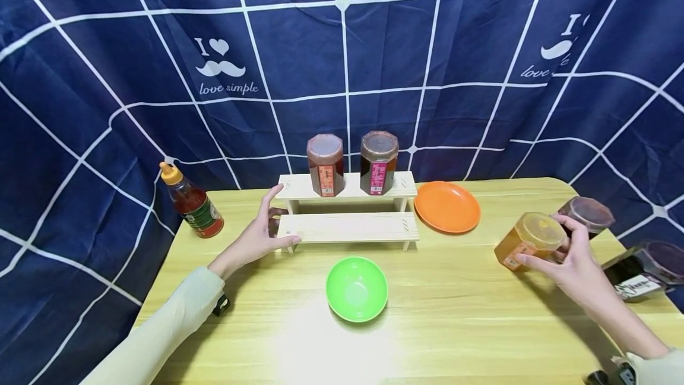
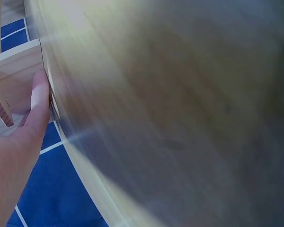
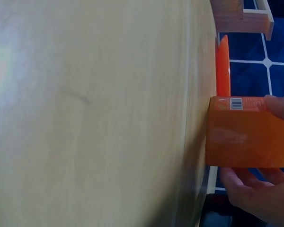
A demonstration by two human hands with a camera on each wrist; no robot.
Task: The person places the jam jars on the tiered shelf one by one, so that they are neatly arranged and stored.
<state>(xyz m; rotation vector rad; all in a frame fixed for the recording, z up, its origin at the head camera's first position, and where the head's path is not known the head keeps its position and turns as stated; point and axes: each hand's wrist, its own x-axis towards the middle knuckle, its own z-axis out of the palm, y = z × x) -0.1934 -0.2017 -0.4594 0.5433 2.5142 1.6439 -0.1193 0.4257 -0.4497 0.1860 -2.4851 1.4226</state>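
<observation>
My right hand [image 1: 574,260] grips a jar of amber honey [image 1: 526,241], thumb on the near labelled side and fingers behind. In the right wrist view the orange-coloured jar [image 3: 248,137] is at or just above the tabletop; I cannot tell which. At the left end of a two-step wooden rack [image 1: 347,227], my left hand [image 1: 262,233] holds on, its thumb at the lower step and a finger up by the top one. The left wrist view has a finger along the rack's side panel [image 2: 19,78]. A reddish jar [image 1: 325,165] and a darker jar [image 1: 378,163] stand on the upper step.
A green bowl [image 1: 357,289] sits in front of the rack, and an orange plate [image 1: 447,207] lies to its right. Two dark jars, one behind [image 1: 588,214] and one beside [image 1: 643,272] the right hand, stand near the right edge. A sauce bottle [image 1: 193,202] is at the left.
</observation>
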